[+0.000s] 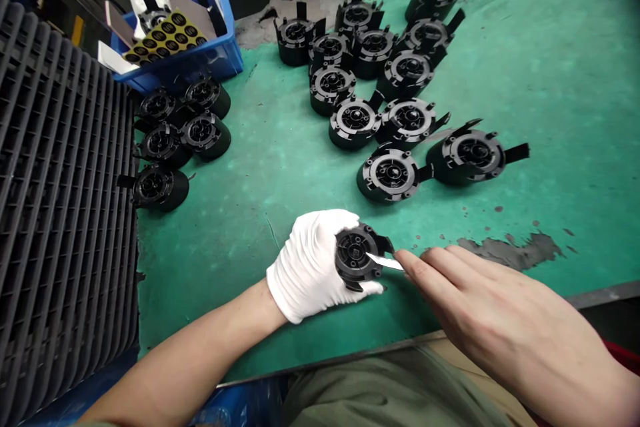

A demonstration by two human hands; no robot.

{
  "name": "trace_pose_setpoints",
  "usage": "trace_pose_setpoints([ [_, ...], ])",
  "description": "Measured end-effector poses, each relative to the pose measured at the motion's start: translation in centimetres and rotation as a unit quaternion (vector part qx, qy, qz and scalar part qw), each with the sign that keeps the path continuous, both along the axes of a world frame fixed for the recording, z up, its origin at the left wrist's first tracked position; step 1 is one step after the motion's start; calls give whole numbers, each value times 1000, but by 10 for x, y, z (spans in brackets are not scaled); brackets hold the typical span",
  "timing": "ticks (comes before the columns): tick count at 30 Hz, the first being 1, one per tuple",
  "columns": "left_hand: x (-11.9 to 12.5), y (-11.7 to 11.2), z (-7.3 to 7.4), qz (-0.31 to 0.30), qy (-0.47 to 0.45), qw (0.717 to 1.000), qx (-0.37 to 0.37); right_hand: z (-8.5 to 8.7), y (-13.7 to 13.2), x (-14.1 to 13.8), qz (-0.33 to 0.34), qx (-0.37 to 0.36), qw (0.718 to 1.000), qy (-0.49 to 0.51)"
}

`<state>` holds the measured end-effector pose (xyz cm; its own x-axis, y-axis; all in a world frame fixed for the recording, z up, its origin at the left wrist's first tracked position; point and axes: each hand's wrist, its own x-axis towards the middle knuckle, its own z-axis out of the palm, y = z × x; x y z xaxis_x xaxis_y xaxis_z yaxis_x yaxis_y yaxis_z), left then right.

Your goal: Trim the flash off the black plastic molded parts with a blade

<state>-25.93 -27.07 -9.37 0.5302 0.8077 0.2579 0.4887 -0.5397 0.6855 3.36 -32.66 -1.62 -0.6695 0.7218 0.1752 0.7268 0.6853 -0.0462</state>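
My left hand (313, 263), in a white glove, is wrapped round a round black plastic part (356, 253) near the front edge of the green table. Its open face is turned toward my right hand. My bare right hand (480, 317) pinches a thin pale blade (384, 261) whose tip rests on the face of the black part.
Several similar black round parts with grey rings (390, 173) stand in a cluster at the middle back of the green table (550, 67). Several darker ones (160, 185) sit at the left. A blue bin (200, 63) with sticker sheets stands behind them. A black ribbed tray (60, 213) fills the left side.
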Motion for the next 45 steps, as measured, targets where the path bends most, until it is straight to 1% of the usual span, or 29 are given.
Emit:
trace_pose_setpoints([
  [5,-1,-1,-2,1,-6,1000,8,-3,-4,-1,-5,18,999,-26],
  [7,-3,-2,-5,5,-12,1000,29,-4,-3,0,-8,26,999,-30],
  [11,-6,-5,-10,12,-20,997,72,-7,2,1,-3,19,999,-31],
  [16,-7,-6,-13,7,-9,999,46,-7,-2,0,-16,38,999,-23],
  [18,-8,-5,-14,-6,-18,998,58,-7,-6,5,-25,24,999,4],
  [21,-12,-1,-13,-60,-24,995,72,-9,-9,23,-46,-34,996,72],
  [23,-15,1,-9,-97,-12,993,60,-15,-7,38,-72,-72,989,110],
  [25,-18,3,-4,-117,2,992,40,-22,-1,49,-80,-111,982,130],
  [27,-19,3,3,-131,6,991,20,-28,8,54,-61,-148,979,130],
  [29,-20,2,9,-144,1,990,11,-30,19,55,-18,-162,980,111],
  [32,-19,1,13,-145,2,989,3,-27,34,53,43,-128,989,67],
  [34,-18,1,13,-136,5,991,-3,-25,40,53,68,-108,991,45],
  [37,-15,0,10,-124,3,992,-9,-26,42,55,84,-95,991,34],
  [41,-14,1,7,-126,-5,992,1,-29,34,57,76,-95,993,4],
  [43,-13,1,7,-125,-2,992,4,-27,32,58,70,-90,993,-7],
  [45,-13,0,7,-123,-4,992,5,-21,34,58,79,-73,994,-10],
])
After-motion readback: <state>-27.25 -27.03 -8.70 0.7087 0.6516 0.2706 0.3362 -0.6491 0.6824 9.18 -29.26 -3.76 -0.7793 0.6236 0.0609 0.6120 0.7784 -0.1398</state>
